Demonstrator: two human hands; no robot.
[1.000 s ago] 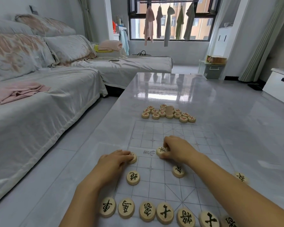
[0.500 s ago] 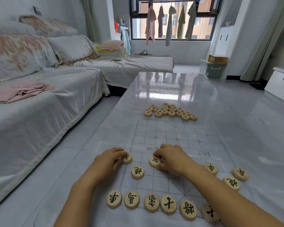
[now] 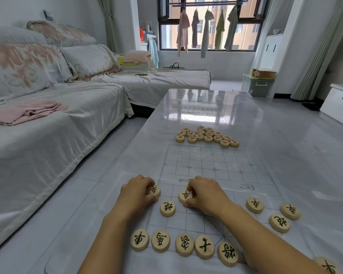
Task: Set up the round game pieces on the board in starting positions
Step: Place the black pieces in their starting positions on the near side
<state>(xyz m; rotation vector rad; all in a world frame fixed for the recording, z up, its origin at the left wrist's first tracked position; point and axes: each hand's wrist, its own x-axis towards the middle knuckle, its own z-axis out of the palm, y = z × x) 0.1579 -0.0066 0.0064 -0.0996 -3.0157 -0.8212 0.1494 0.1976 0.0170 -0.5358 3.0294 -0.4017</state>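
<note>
Tabletop board: hands pinch flat, face-up discs.

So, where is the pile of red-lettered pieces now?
In the head view, the red-lettered pieces lie clustered on the table just beyond the board's far edge.

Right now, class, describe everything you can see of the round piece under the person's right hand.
The round piece is a flat disc of pale, wood-like material with a dark character on its top face. It lies face up on the board near the middle band. The right hand pinches it, fingers on the far rim, thumb on the near rim. No other piece touches it; the left hand grips a second disc to its left.
</note>
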